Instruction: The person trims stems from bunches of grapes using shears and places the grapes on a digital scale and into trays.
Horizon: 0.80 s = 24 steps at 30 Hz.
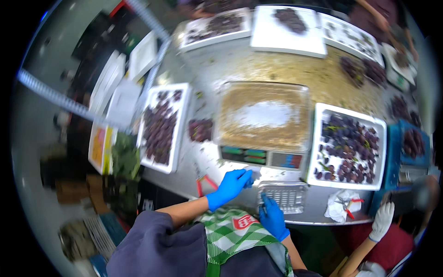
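Note:
My left hand (230, 184), in a blue glove, is over the table's front edge just below the scale (302, 120). Its fingers are curled together; whatever they may hold is too blurred to make out. A clear plastic punnet (282, 196) with a ribbed bottom lies to its right. At the punnet's lower left edge is my right hand (273, 217), also blue-gloved, gripping the rim. No fruit shows in the punnet. Red-handled snips (206, 184) rest left of my left hand. A bunch of dark grapes (200, 130) lies beside the scale.
White foam boxes of grapes stand left (181, 124) and right (318, 147) of the scale. More foam trays (288, 44) line the far side. Crumpled white paper (337, 207) with red-handled snips lies front right. A co-worker's white-gloved hand (383, 221) is at the right.

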Each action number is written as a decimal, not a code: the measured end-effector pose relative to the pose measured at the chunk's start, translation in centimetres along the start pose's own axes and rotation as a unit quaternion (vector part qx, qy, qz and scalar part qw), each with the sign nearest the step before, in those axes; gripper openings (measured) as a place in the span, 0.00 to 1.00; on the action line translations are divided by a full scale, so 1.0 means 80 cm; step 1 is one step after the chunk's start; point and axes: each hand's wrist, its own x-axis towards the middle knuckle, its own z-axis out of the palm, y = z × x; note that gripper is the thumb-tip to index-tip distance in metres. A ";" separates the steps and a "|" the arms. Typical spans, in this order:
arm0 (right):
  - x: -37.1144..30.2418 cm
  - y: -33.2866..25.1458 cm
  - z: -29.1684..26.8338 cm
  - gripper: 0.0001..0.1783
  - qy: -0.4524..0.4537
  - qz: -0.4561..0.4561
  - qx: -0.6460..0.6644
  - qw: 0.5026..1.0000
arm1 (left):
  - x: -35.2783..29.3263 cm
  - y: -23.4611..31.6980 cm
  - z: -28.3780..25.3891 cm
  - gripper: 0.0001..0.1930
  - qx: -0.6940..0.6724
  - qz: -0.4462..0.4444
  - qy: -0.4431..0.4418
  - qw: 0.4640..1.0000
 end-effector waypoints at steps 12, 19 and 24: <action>-0.003 -0.016 0.117 0.44 0.167 0.092 -0.193 0.963 | -0.205 -0.147 -0.192 0.16 -0.128 0.007 0.162 0.978; 0.001 -0.067 0.185 0.49 0.231 -0.003 -0.318 0.920 | -0.297 -0.257 -0.279 0.18 -0.176 -0.042 0.251 0.951; 0.044 -0.140 0.293 0.58 0.131 0.005 -0.308 0.942 | -0.349 -0.333 -0.309 0.19 -0.192 -0.025 0.295 0.936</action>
